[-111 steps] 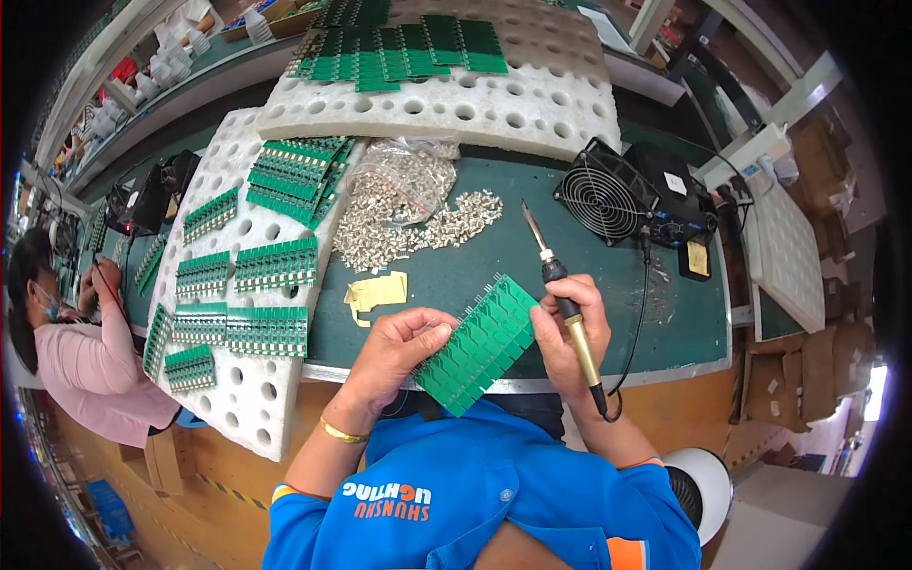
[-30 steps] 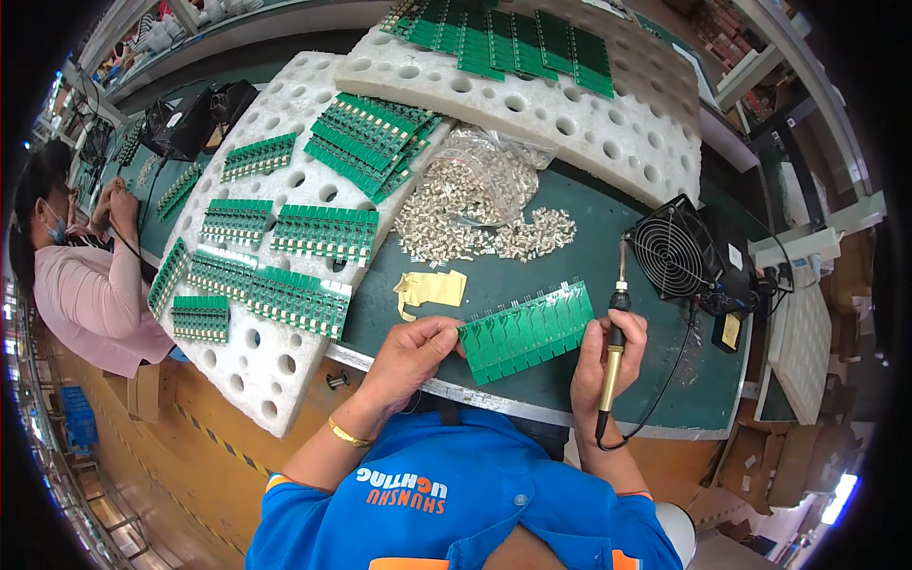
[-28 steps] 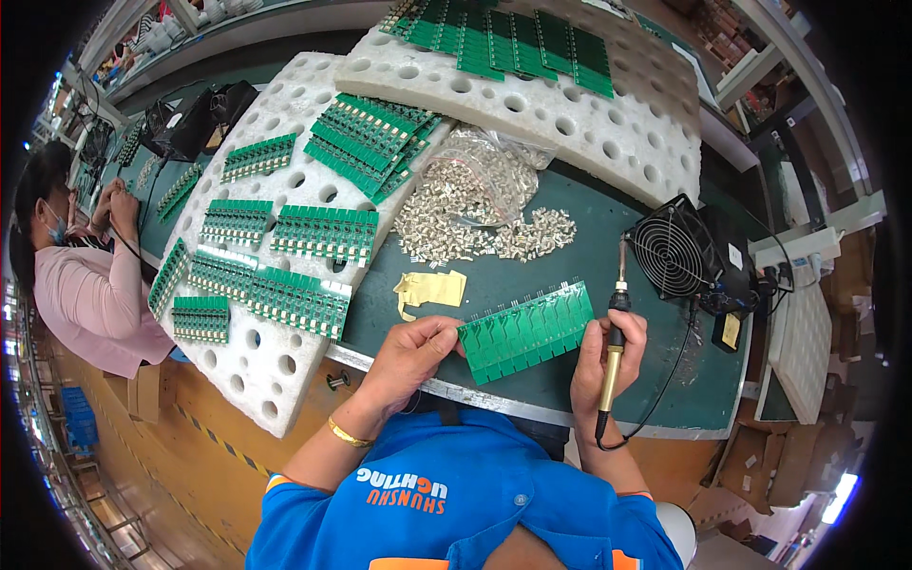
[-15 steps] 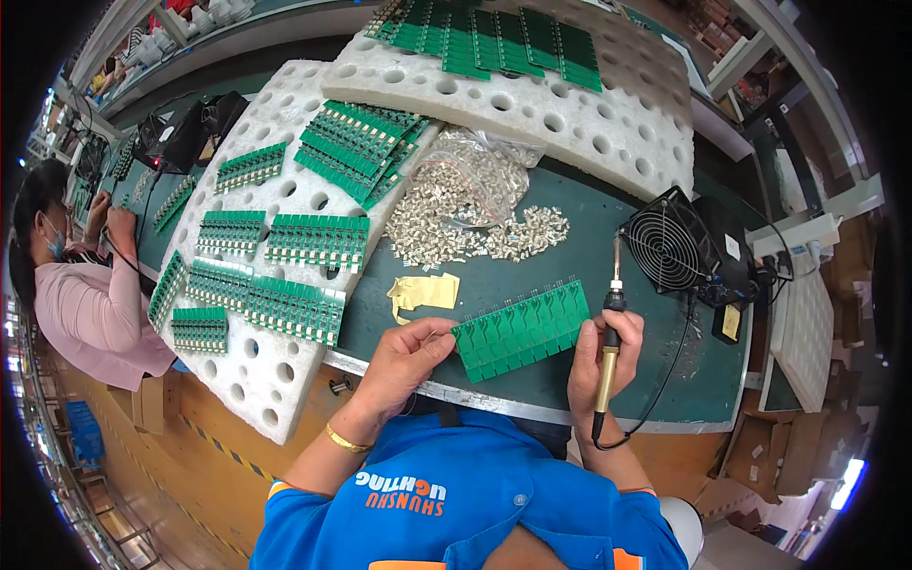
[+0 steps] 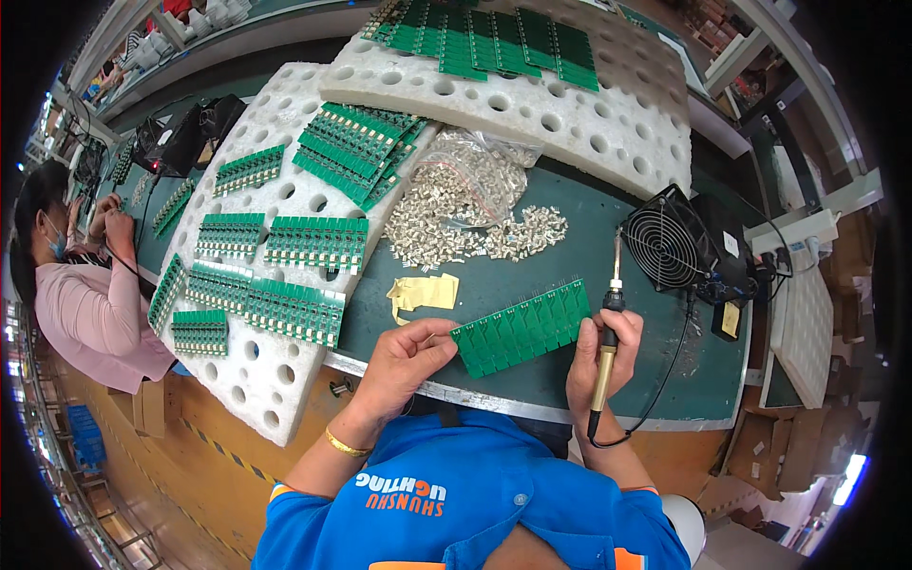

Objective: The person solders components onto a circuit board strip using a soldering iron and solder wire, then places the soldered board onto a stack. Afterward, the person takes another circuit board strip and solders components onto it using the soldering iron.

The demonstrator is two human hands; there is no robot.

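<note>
Green worktop point(image 5: 591, 261), centre frame. Board point(image 5: 522, 328): lower centre, long axis rising rightward. Left grip point(image 5: 408, 356): pinching board's left end. Right grip point(image 5: 622, 354): closed around iron point(image 5: 603, 380), tip upward, just beside board's right end, contact unclear. Loose parts point(image 5: 432, 223): heaped above board.

Two lines of lettering point(image 5: 401, 496), one white and one orange, stand upside down on the blue shirt point(image 5: 579, 513), below and left of the round black fan point(image 5: 662, 250). A white label point(image 5: 731, 244) marks the black box point(image 5: 719, 211) just right of the fan, its print too small to read.
</note>
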